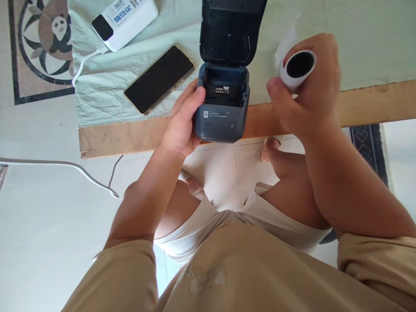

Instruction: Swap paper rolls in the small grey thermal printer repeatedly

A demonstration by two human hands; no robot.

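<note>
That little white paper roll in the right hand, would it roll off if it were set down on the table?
Probably yes on its side: the paper roll is a round cylinder with a hollow core. Stood on its flat end it would likely stay. It looks light, since the right hand holds it with just the fingers. Its loose paper tail seems floppy.

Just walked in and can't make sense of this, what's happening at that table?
A person stands at a table's edge. Their left hand grips the side of a small dark grey printer, whose lid is flipped up and whose paper bay looks empty. Their right hand holds a white paper roll just right of it, clear of the bay. A phone and a white power bank lie on the cloth to the left.
</note>
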